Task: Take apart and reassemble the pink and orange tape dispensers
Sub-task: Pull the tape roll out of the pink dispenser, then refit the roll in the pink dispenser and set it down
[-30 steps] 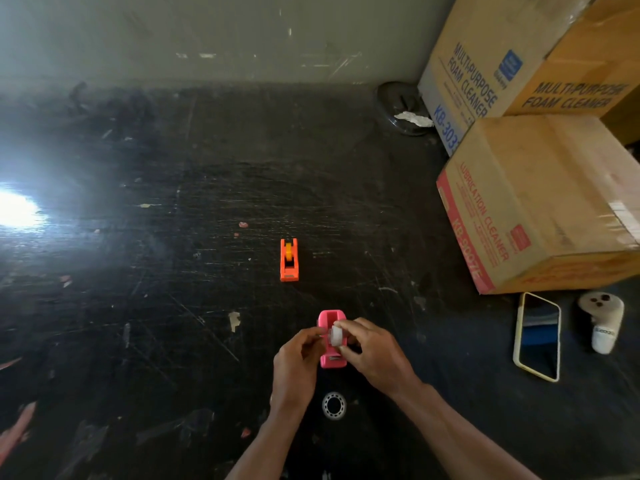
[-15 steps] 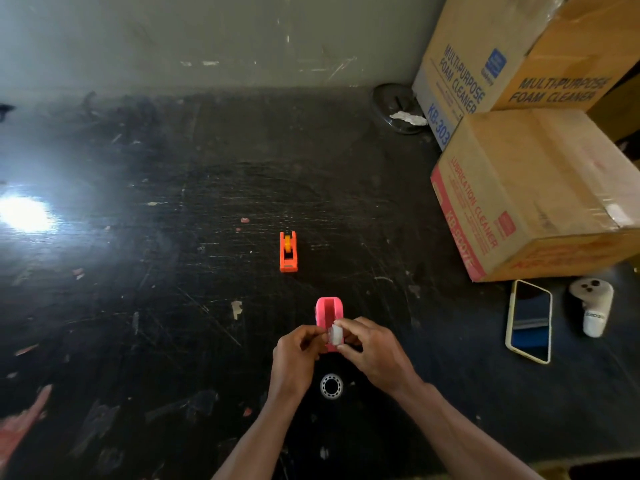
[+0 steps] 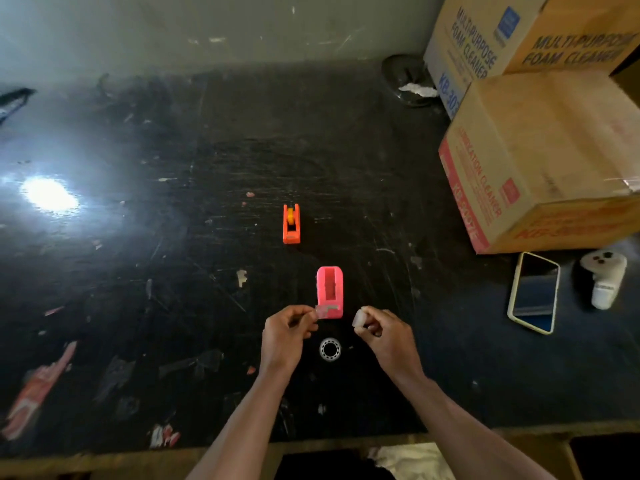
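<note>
Going left to right: the desk (image 3: 138, 306) is a scuffed glossy black top, scratched all over, with scraps of torn paper and a hard glare spot. The orange dispenser (image 3: 291, 224) sits further back in the middle, looks fully together with its roll in, untouched as far as I can tell.

Left hand (image 3: 285, 332) has its grip pinched shut on a little see-through strip, probably the tape end, right at the near corner of the pink dispenser (image 3: 330, 292). That one's a chunky matte plastic shell and its slot is empty. Just below it on the desk lies a small clear ring-shaped hub (image 3: 330, 349).

Right hand (image 3: 382, 332) is closed around a small whitish tape roll (image 3: 359, 319), held just beside the pink body, not touching it.

So I'd guess pink is about stripped down, reassembly still to come, and orange is all still to do. Cardboard boxes (image 3: 540, 161), a phone (image 3: 533, 292) and a white controller (image 3: 604, 277) sit on the right.
</note>
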A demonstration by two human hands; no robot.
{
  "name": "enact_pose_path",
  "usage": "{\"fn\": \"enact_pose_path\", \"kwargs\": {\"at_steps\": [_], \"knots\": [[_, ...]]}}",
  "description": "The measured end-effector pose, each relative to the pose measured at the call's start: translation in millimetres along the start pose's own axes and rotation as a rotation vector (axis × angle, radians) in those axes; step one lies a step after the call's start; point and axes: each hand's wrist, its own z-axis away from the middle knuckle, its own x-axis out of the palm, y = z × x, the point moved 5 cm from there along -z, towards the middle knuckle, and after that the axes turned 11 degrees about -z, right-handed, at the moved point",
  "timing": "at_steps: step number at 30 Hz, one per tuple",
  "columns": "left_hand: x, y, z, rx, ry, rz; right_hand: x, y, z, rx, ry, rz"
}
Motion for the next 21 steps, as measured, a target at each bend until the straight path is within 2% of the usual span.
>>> {"fn": "enact_pose_path", "kwargs": {"at_steps": [6,15,21], "knots": [[2,-15,15,-0.05,0.031,0.042,-1,19,1,0.033,0.044,-0.039],[0,-26,32,-0.061,0.063,0.068,-14,33,12,0.023,0.052,0.054],[3,-28,30,-0.054,0.052,0.049,-19,31,29,0.075,0.095,-0.009]]}}
